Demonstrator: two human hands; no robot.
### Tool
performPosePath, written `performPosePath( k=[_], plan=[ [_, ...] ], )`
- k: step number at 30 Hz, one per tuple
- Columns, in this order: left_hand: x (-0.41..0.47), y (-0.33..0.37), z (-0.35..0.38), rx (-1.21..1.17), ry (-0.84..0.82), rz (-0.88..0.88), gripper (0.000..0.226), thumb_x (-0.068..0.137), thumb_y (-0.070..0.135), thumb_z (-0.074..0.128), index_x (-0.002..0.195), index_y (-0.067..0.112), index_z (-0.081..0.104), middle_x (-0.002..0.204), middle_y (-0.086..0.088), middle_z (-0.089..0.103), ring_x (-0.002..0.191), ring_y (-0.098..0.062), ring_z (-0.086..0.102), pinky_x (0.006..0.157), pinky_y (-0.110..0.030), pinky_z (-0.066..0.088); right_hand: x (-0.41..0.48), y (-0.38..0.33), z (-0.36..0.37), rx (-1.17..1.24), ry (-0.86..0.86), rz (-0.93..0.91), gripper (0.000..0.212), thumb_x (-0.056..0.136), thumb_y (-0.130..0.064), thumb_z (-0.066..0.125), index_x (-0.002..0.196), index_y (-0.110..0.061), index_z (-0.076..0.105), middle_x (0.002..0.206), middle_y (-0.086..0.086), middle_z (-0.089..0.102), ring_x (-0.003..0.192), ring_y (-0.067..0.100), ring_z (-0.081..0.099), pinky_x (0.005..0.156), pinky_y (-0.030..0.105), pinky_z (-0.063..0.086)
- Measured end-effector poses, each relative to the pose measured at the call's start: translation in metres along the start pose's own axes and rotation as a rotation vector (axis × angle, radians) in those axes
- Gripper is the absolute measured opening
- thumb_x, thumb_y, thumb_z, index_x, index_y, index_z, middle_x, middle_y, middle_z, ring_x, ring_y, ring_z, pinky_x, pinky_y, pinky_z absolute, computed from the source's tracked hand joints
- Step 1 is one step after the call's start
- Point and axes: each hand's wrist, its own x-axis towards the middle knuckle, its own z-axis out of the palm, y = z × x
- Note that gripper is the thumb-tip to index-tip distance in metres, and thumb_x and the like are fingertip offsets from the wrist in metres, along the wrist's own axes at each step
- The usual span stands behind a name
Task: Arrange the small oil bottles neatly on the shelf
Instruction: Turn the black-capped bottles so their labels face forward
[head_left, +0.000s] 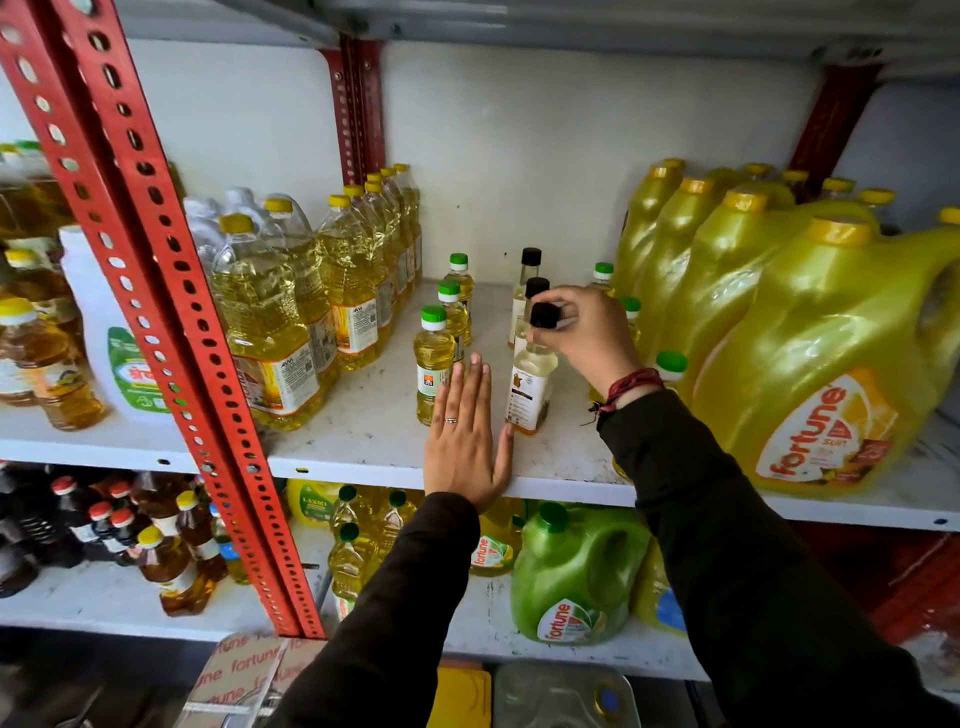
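Up front, the right grip (574, 322) is pinching the cap of a black-capped bottle (530, 387) of pale oil standing on the shelf (363, 431). Just left, the left grip (462, 441) is lying flat, fingers spread, empty, touching a green-capped bottle (432, 364) of yellow oil.

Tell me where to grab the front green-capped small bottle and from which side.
Grip the front green-capped bottle around its bare shoulder, just under the cap and above the label. Come from the front-left: the left hand lies flat against its right side, and another small bottle stands close behind.
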Motion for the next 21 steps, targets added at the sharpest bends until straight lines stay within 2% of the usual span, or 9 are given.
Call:
performPosePath(
  k=[6, 9, 12, 15, 21],
  plan=[
    [-0.001, 0.000, 0.001, -0.029, 0.001, 0.003, 0.077, 0.105, 0.046, 0.030, 0.166, 0.002, 0.015, 0.175, -0.014, 0.007, 0.163, -0.027, 0.001, 0.132, -0.042, -0.001, 0.000, 0.005, 0.009, -0.080, 0.081, 0.005, 0.044, 0.068, -0.030, 0.091, 0.105, -0.014, 0.072, 0.096, 0.005, 0.077, 0.079, 0.014, 0.068, 0.070, 0.026, 0.053],
    [-0.002, 0.000, 0.000, -0.041, 0.004, 0.000, 0.076, 0.104, 0.044, 0.030, 0.166, 0.003, 0.015, 0.175, -0.014, 0.007, 0.163, -0.027, 0.002, 0.132, -0.041, -0.002, 0.001, 0.004, 0.011, -0.083, 0.079, 0.022, 0.049, 0.068, -0.036, 0.091, 0.105, -0.012, 0.069, 0.097, 0.005, 0.077, 0.085, 0.019, 0.072, 0.074, 0.032, 0.058],
    [-0.001, 0.001, -0.002, -0.063, 0.014, -0.007, 0.073, 0.102, 0.036, 0.030, 0.166, 0.003, 0.017, 0.175, -0.013, 0.008, 0.163, -0.026, 0.002, 0.132, -0.038, -0.006, 0.002, 0.003, 0.008, -0.067, -0.015, 0.098, 0.054, 0.069, -0.034, 0.091, 0.112, -0.008, 0.070, 0.102, 0.000, 0.072, 0.095, 0.018, 0.068, 0.084, 0.031, 0.054],
    [0.000, 0.001, -0.002, -0.057, 0.011, -0.011, 0.074, 0.099, 0.033, 0.032, 0.166, 0.002, 0.017, 0.175, -0.013, 0.008, 0.163, -0.026, 0.001, 0.132, -0.038, -0.008, 0.002, 0.005, 0.009, -0.069, -0.094, 0.185, 0.040, 0.073, -0.029, 0.088, 0.099, -0.003, 0.074, 0.103, 0.016, 0.077, 0.098, 0.031, 0.072, 0.092, 0.045, 0.057],
    [-0.001, 0.002, -0.003, -0.064, 0.013, -0.019, 0.074, 0.100, 0.033, 0.031, 0.166, 0.002, 0.017, 0.175, -0.013, 0.007, 0.163, -0.026, 0.001, 0.131, -0.037, -0.009, -0.005, 0.010, 0.015, -0.050, -0.053, 0.203, 0.034, 0.076, -0.031, 0.086, 0.086, 0.000, 0.077, 0.090, 0.018, 0.079, 0.088, 0.033, 0.075, 0.086, 0.048, 0.060]
  ],
)
